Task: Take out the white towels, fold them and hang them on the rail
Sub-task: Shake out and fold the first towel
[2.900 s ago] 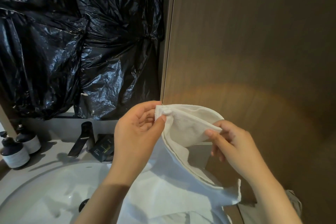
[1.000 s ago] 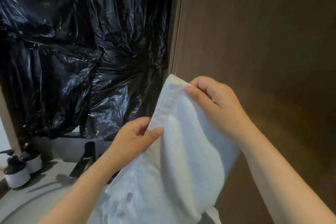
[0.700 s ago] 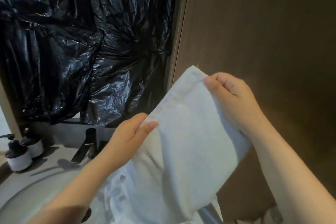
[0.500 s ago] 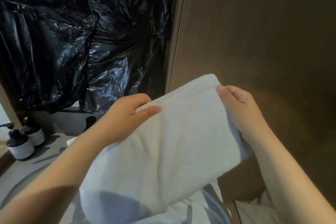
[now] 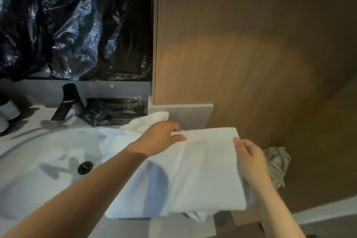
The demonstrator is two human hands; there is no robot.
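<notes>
Brown wood-grain wall panel (image 5: 251, 44) fills the right and upper right. Crumpled black plastic sheeting (image 5: 77, 21) covers the upper left, above the counter. White sink basin (image 5: 38, 160) lower left.

Folded white towel (image 5: 208, 170) is held flat and roughly level, over the basin's right rim and out past the counter edge. Its far edge is straight and its near edge sags a bit. More white towel fabric (image 5: 146, 120) lies bunched under and behind it, at the basin's right side, reaching up against the grey ledge (image 5: 181, 114).

Left hand (image 5: 160, 137) is at the towel's far-left corner: thumb on top, fingers curled over the far edge, pinching it. Right hand (image 5: 251, 160) is on the towel's right edge: thumb on top near the far-right corner, rest of the fingers wrapped along and under the edge, gripping it. Fingertips underneath are hidden. Both forearms bare.

Grey cloth (image 5: 278, 162) hangs crumpled low on the right, just beyond the right hand. Black faucet (image 5: 65, 102) stands behind the basin. Dark packets (image 5: 114, 110) are just right of the faucet, against the backsplash. White bottle bases (image 5: 7, 108) at far left edge, cropped. Dark round drain (image 5: 85, 167) in the basin, next to the left forearm.
</notes>
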